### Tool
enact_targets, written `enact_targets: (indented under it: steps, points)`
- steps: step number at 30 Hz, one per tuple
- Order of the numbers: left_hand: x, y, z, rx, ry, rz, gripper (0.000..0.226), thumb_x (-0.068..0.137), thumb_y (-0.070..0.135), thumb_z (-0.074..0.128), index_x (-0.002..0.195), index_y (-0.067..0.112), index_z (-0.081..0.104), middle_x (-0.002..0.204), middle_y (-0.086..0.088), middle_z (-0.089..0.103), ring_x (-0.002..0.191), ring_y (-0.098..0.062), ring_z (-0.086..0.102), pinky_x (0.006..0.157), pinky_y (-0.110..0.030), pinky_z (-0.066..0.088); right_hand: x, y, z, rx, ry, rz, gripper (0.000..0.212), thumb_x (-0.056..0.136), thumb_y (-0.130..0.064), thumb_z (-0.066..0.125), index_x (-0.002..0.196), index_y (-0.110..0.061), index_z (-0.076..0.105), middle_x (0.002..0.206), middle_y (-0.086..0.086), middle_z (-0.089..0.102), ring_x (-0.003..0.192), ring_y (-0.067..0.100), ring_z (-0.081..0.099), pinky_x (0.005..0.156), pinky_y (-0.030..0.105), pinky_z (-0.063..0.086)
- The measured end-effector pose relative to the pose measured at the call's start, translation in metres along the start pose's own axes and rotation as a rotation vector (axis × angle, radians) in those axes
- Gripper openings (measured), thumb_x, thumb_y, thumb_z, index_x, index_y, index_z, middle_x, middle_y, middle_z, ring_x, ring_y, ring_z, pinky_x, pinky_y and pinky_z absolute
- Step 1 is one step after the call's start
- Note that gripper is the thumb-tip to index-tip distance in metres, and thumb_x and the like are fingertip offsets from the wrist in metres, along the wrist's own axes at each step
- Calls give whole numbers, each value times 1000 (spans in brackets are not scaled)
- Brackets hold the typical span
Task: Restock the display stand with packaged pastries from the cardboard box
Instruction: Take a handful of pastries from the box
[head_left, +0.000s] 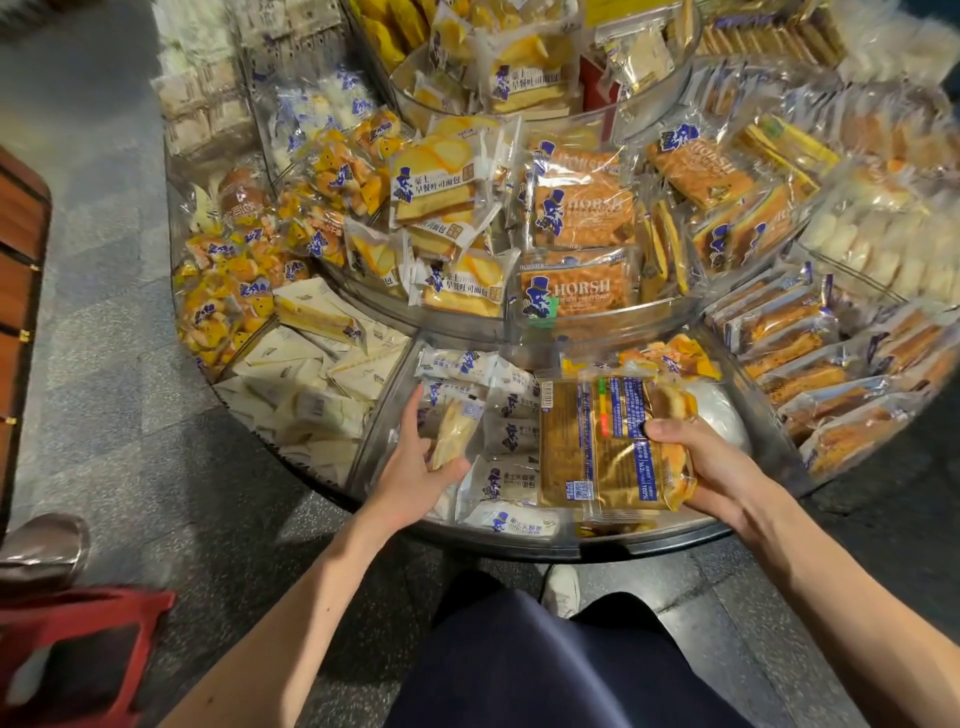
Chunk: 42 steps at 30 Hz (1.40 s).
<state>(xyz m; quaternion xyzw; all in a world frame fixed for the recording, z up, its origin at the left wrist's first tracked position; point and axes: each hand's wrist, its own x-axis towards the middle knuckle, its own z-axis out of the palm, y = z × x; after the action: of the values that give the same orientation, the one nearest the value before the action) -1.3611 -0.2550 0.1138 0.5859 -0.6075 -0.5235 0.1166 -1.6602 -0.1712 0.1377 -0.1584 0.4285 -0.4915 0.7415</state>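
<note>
A round tiered display stand (524, 540) fills the view, its clear-walled compartments full of packaged pastries. My right hand (711, 467) grips a stack of golden wrapped pastries (597, 447), back labels up, over the nearest bottom compartment. My left hand (415, 467) reaches into the same compartment and holds a small pale pastry packet (457, 431) between thumb and fingers. Several white packets (511, 483) lie loose in that compartment. The cardboard box is not in view.
White triangular sandwich packs (311, 384) fill the compartment to the left, long brown cakes (841, 384) the one to the right. HORSH biscuit packs (576, 291) sit on the middle tier. A red plastic stool (78, 654) stands on the floor at lower left, with a wooden bench (21, 270) beyond.
</note>
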Motion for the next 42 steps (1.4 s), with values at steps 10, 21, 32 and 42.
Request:
enact_targets:
  steps: [10, 21, 32, 42]
  points:
    - [44, 9, -35, 215, -67, 64, 46, 108, 37, 23, 142, 18, 47, 136, 0, 55, 108, -3, 54, 92, -22, 41, 10, 7, 22, 21, 49, -19, 86, 22, -23, 103, 102, -6, 75, 100, 23, 74, 82, 33, 75, 63, 43, 61]
    - [109, -23, -50, 1214, 137, 864, 68, 40, -6, 92, 103, 12, 73, 103, -9, 67, 92, -26, 64, 75, -39, 55, 26, 32, 40, 16, 189, -35, 79, 33, -25, 102, 105, -7, 75, 109, 26, 71, 89, 42, 72, 64, 49, 60]
    - [111, -23, -43, 1095, -29, 710, 26, 81, -2, 73, 106, 1, 69, 106, -13, 62, 102, -27, 63, 78, -35, 59, 34, 30, 62, -121, 170, -34, 88, 51, -37, 97, 119, 7, 63, 84, 32, 71, 23, 16, 48, 18, 16, 25]
    - [71, 26, -18, -253, -164, -170, 76, 83, 79, 50, 139, 27, 49, 147, -5, 45, 135, -24, 44, 112, -52, 35, 40, 25, 54, -329, 188, 11, 60, 70, -39, 89, 119, -11, 69, 112, 40, 63, 73, 59, 61, 54, 33, 45]
